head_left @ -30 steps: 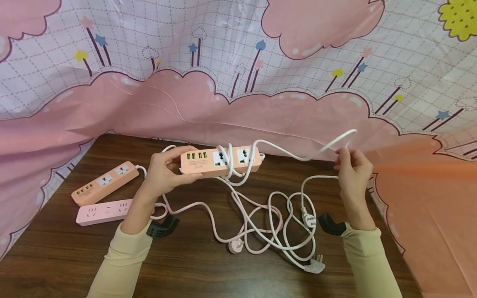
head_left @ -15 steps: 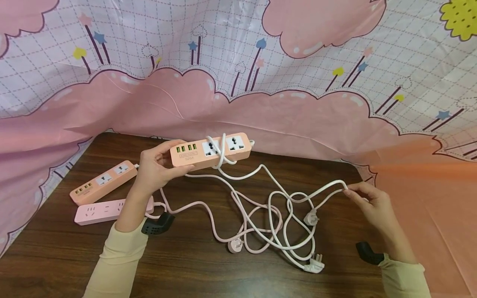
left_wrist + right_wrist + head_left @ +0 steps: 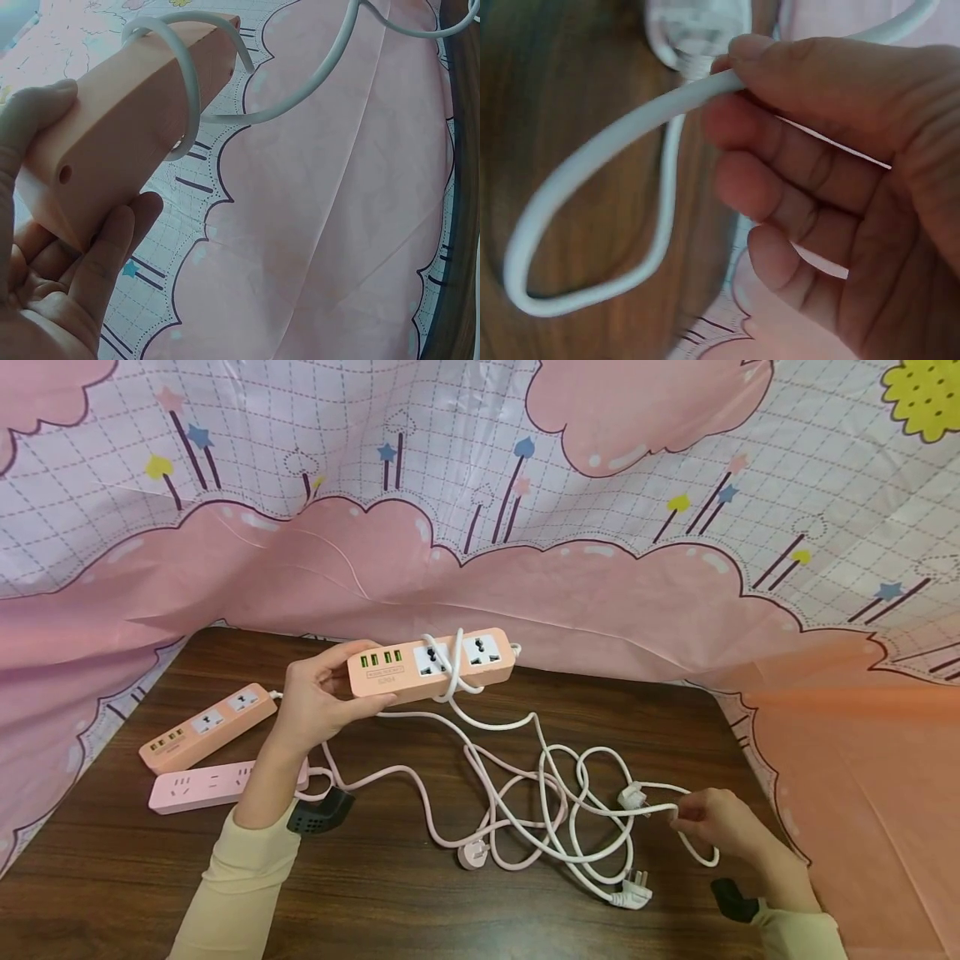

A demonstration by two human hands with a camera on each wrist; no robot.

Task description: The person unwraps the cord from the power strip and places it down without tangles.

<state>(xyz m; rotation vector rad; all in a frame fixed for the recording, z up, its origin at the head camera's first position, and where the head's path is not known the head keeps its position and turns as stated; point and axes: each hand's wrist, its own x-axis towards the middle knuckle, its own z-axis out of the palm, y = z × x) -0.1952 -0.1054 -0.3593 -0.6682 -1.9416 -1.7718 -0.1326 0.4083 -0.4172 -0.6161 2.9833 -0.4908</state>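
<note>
My left hand (image 3: 318, 697) grips the left end of a peach power strip (image 3: 397, 681), held up above the table. Four-sided and long, the strip shows green USB ports and two white sockets. Its white cord (image 3: 452, 668) winds around the middle, as the left wrist view also shows. From there the cord droops rightward to my right hand (image 3: 723, 827), low at the table's right side. Thumb and fingertips pinch the cord in the right wrist view, where a loop of cord (image 3: 592, 142) hangs beyond them. A white plug (image 3: 632, 796) lies just left of this hand.
A second peach power strip (image 3: 202, 731) and a pink power strip (image 3: 195, 787) lie at the left of the wooden table (image 3: 360, 902). Tangled cords cover the middle, with a pink plug (image 3: 473, 854) and another white plug (image 3: 632, 890). A patterned curtain (image 3: 480, 585) stands behind.
My right hand has moved down and slightly right, pulling the cord along; fewer turns now wrap the held strip. The left hand with the strip rose and shifted a little left.
</note>
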